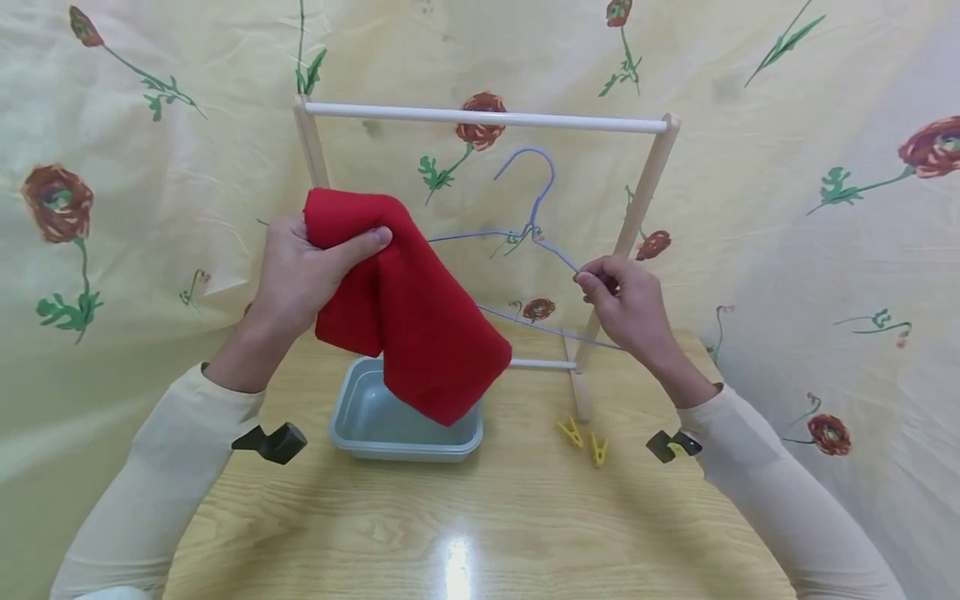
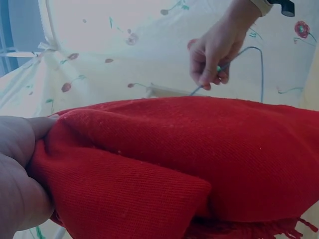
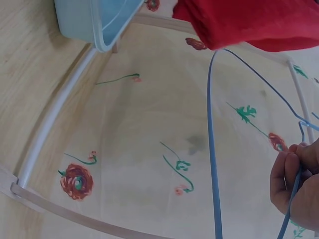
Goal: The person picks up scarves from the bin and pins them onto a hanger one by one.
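Note:
A red fringed cloth, which looks like a scarf point(image 1: 427, 317), hangs folded from my left hand point(image 1: 300, 267), whose thumb lies over its front. In the left wrist view the scarf point(image 2: 164, 159) fills the lower half, and its fringe shows at the bottom right. My right hand point(image 1: 626, 300) pinches the right shoulder of a thin blue wire hanger point(image 1: 553, 248), held upright with its hook on top. Part of the hanger's left side is hidden behind the scarf. The right wrist view shows the fingers curled round the hanger wire point(image 3: 213, 149).
Behind the hands stands a drying rack with a white top bar point(image 1: 487, 117) and wooden posts. A light blue basin point(image 1: 408, 452) sits on the wooden table point(image 1: 360, 533), below the scarf. Two yellow clothespins point(image 1: 585, 442) lie right of it. Flowered cloth covers the background.

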Available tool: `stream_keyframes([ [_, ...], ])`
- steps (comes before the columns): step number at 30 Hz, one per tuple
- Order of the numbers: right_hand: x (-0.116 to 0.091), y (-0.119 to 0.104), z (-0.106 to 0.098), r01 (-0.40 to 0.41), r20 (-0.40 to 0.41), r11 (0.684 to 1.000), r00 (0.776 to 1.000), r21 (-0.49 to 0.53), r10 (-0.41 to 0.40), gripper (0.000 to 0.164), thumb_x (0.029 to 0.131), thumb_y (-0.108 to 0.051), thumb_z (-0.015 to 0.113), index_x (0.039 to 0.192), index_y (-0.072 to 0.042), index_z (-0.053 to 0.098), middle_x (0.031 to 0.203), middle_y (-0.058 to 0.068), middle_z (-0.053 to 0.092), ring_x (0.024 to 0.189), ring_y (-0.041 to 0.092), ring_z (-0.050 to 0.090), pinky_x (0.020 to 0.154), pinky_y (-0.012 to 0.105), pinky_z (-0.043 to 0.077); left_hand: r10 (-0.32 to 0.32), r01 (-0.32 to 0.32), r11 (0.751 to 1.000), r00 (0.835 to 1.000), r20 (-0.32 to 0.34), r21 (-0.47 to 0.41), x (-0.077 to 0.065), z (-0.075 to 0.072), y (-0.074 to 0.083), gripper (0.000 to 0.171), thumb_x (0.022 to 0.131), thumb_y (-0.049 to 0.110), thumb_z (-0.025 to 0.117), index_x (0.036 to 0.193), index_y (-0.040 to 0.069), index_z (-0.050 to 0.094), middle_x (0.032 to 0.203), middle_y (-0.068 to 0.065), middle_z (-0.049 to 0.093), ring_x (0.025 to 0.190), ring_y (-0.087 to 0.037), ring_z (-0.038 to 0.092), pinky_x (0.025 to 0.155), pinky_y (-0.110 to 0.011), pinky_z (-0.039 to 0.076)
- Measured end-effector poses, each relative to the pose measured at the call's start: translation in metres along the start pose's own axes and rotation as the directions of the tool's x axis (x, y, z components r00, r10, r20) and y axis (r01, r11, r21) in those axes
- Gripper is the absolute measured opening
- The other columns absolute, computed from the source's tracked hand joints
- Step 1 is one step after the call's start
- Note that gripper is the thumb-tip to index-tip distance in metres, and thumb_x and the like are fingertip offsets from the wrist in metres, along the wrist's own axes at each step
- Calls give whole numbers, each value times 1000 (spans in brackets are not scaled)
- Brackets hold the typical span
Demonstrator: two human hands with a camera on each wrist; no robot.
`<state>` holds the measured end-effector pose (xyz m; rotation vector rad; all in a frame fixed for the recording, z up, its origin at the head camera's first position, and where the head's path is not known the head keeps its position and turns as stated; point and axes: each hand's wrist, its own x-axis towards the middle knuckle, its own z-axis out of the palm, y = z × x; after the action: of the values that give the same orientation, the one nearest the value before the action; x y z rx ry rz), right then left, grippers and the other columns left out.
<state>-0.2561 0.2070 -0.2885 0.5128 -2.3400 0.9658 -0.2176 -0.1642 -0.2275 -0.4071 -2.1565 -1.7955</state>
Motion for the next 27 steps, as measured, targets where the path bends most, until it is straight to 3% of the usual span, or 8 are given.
stream_keyframes([
  [6, -7, 2, 8, -17, 32, 1000, 999, 22, 16, 18, 102, -12, 64, 97, 4, 70, 78, 16, 67, 67, 10, 61, 58, 15, 45, 13, -13, 999, 1000, 1, -46, 2, 8, 9, 41, 87, 32, 83, 122, 16, 68, 115, -8, 70, 101, -27, 69, 78, -35, 60],
  [12, -14, 6, 17, -49, 71, 998, 996, 28, 47, 18, 102, -13, 64, 97, 3, 71, 76, 14, 67, 69, 23, 64, 58, 17, 46, 37, -36, 997, 999, 8, -69, 2, 14, 15, 41, 87, 29, 83, 122, 16, 68, 116, -7, 70, 102, -27, 68, 79, -35, 60],
  [27, -23, -5, 31, -68, 130, 992, 990, 102, 55, 12, 101, -7, 64, 101, 3, 70, 88, 14, 70, 74, 28, 68, 65, 15, 53, 80, -79, 992, 997, 6, -96, 7, 24, 32, 39, 87, 28, 83, 120, 14, 69, 114, -7, 71, 101, -27, 69, 80, -37, 60],
])
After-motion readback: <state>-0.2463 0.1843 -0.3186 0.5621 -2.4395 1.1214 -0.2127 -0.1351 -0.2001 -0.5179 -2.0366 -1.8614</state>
